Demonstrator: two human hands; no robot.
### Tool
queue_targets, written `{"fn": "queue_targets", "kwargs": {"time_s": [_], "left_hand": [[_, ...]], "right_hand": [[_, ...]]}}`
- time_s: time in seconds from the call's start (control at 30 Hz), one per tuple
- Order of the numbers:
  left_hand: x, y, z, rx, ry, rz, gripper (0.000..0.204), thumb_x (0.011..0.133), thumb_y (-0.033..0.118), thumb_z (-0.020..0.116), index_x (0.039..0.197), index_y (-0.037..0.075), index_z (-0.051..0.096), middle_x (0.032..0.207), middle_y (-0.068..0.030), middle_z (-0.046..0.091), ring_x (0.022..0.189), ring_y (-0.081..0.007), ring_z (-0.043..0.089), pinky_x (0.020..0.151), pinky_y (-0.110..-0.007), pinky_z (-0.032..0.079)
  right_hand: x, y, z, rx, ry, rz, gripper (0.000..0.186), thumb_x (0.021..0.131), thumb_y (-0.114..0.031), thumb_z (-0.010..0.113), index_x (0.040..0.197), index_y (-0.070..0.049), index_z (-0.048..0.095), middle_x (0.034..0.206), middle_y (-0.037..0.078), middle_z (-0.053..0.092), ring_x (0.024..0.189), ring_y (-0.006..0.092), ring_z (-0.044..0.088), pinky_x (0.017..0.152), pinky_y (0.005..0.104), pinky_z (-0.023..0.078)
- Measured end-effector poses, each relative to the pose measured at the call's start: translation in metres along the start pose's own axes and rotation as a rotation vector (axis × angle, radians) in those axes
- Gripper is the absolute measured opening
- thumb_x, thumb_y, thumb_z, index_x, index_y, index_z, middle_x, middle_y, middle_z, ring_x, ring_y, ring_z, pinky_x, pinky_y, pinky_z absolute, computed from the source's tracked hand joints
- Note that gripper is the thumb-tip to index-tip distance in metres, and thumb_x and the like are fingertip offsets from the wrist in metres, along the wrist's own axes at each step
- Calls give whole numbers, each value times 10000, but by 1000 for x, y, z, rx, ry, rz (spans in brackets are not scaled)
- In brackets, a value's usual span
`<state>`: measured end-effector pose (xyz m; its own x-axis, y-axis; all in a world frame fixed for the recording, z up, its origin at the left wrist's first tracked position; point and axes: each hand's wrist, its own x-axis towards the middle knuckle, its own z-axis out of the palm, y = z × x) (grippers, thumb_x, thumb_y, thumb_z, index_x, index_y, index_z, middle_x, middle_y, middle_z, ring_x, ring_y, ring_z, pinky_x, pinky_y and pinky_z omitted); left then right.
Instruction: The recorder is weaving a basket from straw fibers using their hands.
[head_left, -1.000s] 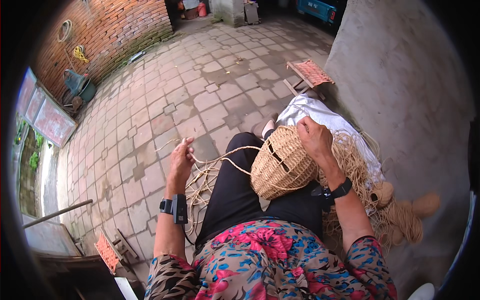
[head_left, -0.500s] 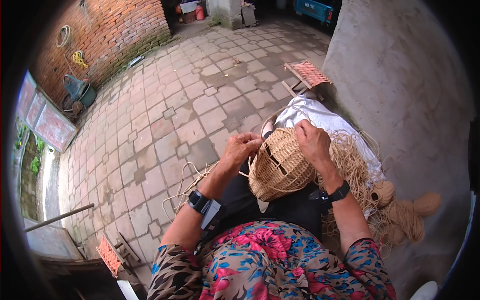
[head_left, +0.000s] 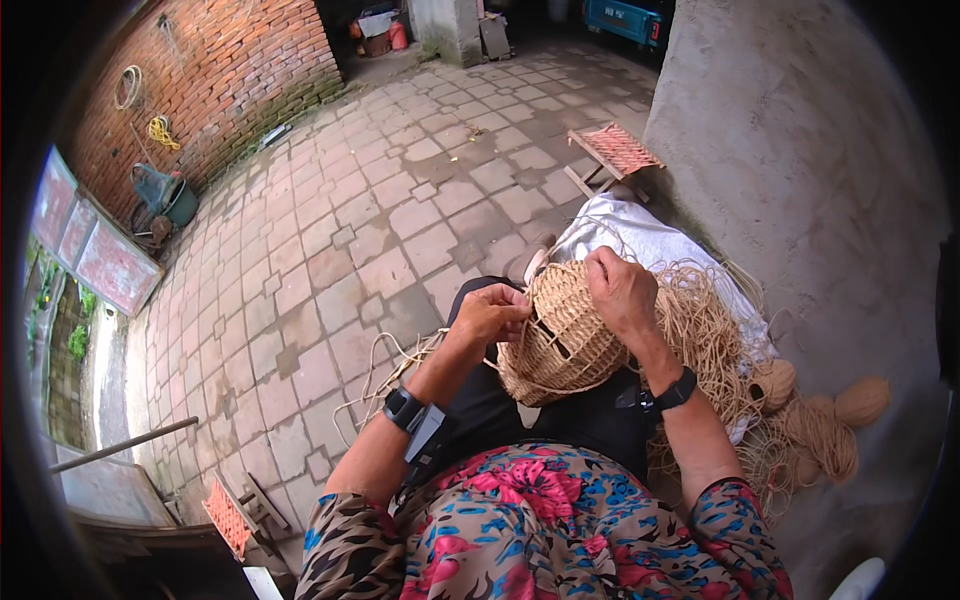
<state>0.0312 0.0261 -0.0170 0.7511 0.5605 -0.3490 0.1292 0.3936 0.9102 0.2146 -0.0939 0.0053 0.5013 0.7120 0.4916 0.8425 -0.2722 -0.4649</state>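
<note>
A half-woven straw-coloured basket (head_left: pixel 560 370) with dark gaps in its side rests on my lap. My left hand (head_left: pixel 487 318) is pinched on a cord at the basket's left edge. My right hand (head_left: pixel 622 296) grips the upper right of the basket, fingertips curled over it. Tangled natural cord (head_left: pixel 700 320) lies on a white sack (head_left: pixel 622 222) to my right, with several balls of cord (head_left: pixel 858 400) below it. Loose strands (head_left: pixel 385 375) trail to the left of my thigh.
A wooden folding stool (head_left: pixel 615 150) stands beyond the sack, another (head_left: pixel 228 510) at lower left. A plastered wall (head_left: pixel 800 170) runs along the right. Paving stretches to a brick wall (head_left: pixel 215 85), with a bucket (head_left: pixel 180 203), leaning panels (head_left: pixel 95 235) and a blue vehicle (head_left: pixel 625 20) in back.
Over the last second my left hand has moved right from out beside my thigh to the basket's left edge, drawing the cord in. My right hand has stayed on the basket, shifting slightly.
</note>
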Motion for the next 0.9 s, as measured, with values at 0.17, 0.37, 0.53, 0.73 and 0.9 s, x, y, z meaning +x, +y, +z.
{"fn": "queue_targets", "kwargs": {"time_s": [0.17, 0.37, 0.53, 0.73, 0.9], "left_hand": [[12, 4, -3, 312, 34, 41, 77, 802, 108, 688, 849, 63, 646, 735, -30, 646, 621, -123, 609, 588, -270, 527], [0, 4, 29, 1099, 311, 457, 217, 733, 158, 548, 862, 40, 677, 760, -233, 643, 692, -394, 635, 658, -448, 512], [-13, 5, 23, 747, 137, 344, 147, 809, 136, 614, 834, -7, 637, 662, -141, 646, 578, -238, 643, 563, -342, 522], [-23, -2, 26, 127, -21, 114, 113, 865, 123, 661, 854, 32, 595, 690, -14, 584, 585, -85, 572, 509, -226, 496], [-24, -14, 5, -53, 149, 238, 70, 887, 135, 625, 871, 68, 615, 675, 19, 557, 556, -54, 494, 512, -194, 435]], "right_hand": [[0, -6, -1, 18, 10, -6, 164, 902, -218, 522, 826, -109, 619, 682, 132, 652, 645, 347, 648, 573, 446, 479], [-4, -7, -2, 1, 61, -6, 150, 895, -205, 540, 825, -112, 634, 668, 130, 651, 636, 336, 649, 557, 437, 472], [10, 0, -7, 256, -38, 49, 153, 885, -242, 567, 876, -117, 654, 697, 127, 661, 674, 338, 656, 590, 414, 494], [38, 11, 18, 206, -211, -29, 185, 866, -277, 552, 957, -149, 650, 786, 132, 681, 779, 326, 667, 703, 412, 515], [34, 9, 23, 184, -222, 38, 202, 861, -298, 548, 957, -157, 654, 783, 120, 686, 775, 321, 669, 689, 401, 514]]}}
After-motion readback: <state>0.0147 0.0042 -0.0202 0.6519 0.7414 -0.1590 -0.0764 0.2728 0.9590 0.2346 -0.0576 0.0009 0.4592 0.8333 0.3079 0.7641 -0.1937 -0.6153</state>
